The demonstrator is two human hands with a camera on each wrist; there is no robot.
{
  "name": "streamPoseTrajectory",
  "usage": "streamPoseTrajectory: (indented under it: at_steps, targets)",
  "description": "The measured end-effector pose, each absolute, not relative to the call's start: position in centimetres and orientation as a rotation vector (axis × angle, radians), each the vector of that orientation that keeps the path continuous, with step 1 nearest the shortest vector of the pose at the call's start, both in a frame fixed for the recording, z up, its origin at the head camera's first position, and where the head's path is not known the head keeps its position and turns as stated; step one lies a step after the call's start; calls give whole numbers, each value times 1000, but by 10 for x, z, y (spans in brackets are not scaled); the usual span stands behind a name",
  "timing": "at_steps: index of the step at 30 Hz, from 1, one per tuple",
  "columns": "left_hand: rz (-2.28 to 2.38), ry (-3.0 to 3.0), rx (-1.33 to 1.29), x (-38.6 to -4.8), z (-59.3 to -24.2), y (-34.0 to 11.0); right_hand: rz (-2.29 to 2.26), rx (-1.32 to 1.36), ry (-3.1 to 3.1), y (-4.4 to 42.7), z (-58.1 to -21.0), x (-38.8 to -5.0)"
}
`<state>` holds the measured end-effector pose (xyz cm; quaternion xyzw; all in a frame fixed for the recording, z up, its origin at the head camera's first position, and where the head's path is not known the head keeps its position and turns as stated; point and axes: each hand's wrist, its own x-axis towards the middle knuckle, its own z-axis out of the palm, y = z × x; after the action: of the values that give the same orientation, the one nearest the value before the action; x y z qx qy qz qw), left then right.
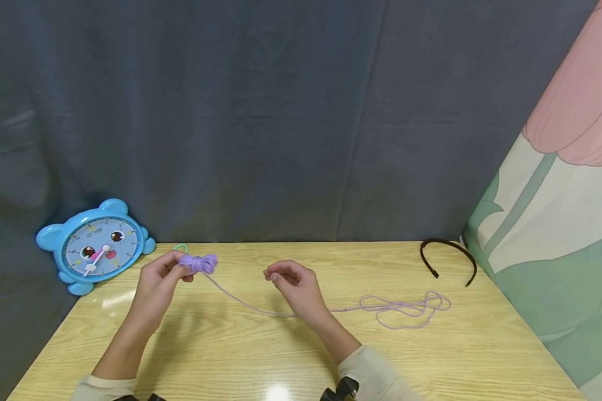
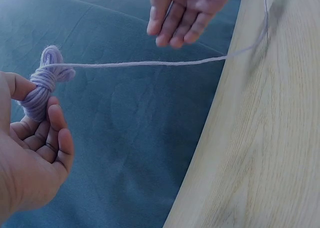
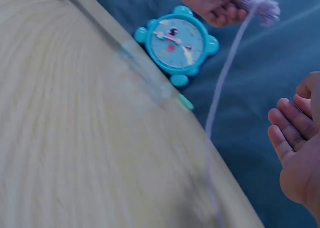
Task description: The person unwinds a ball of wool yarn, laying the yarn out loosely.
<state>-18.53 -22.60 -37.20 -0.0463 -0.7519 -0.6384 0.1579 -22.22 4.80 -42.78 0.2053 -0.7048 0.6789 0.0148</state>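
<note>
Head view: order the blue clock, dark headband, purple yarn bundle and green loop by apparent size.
1. Blue clock
2. Dark headband, by overall spread
3. Purple yarn bundle
4. Green loop

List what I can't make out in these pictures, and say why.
Part of the yarn bundle: head view, covered by the left hand.
A stretch of the yarn strand: head view, hidden behind the right hand and wrist.
Small lettering on the blue clock: head view, too small.
Rest of the right hand: right wrist view, cut off by the right edge.
</note>
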Motion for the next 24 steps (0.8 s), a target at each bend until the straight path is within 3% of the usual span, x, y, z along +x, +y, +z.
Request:
streamPoseTrajectory:
  at_steps: [11,24]
  targets:
    - [-1833,-2148,-144,-186,-371,-224,2121,819,-2306,5,-451,-204]
    - [-1744,-2197,-102,-185,-370,-227,2132,989,-2341,24,-437,-180]
